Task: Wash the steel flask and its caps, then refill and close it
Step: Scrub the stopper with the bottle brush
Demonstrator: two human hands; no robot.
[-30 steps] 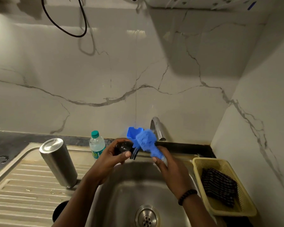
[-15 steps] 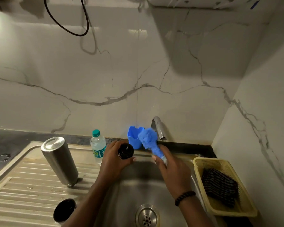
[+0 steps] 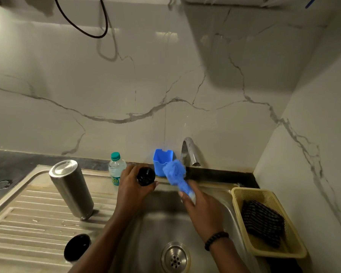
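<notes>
The steel flask point(image 3: 72, 189) stands upside down on the ribbed drainboard, left of the basin. My left hand point(image 3: 131, 189) grips a small black inner cap point(image 3: 145, 176) above the basin's back rim. My right hand point(image 3: 200, 206) holds a blue scrubber point(image 3: 175, 174) by its lower end; the fluffy head points up toward the tap, just right of the cap and apart from it. A larger black cap point(image 3: 77, 247) lies on the drainboard near the front, partly hidden by my left forearm.
The steel sink point(image 3: 227, 217) with its drain point(image 3: 175, 258) lies below my hands. A tap point(image 3: 189, 151), a blue holder point(image 3: 162, 161) and a small water bottle point(image 3: 116, 168) stand along the back. A yellow basket point(image 3: 242, 196) holding a dark cloth point(image 3: 262, 223) sits at the right.
The scrubber head has come off the black cap and swung right toward the tap. My left hand has turned the cap so its dark face shows.
</notes>
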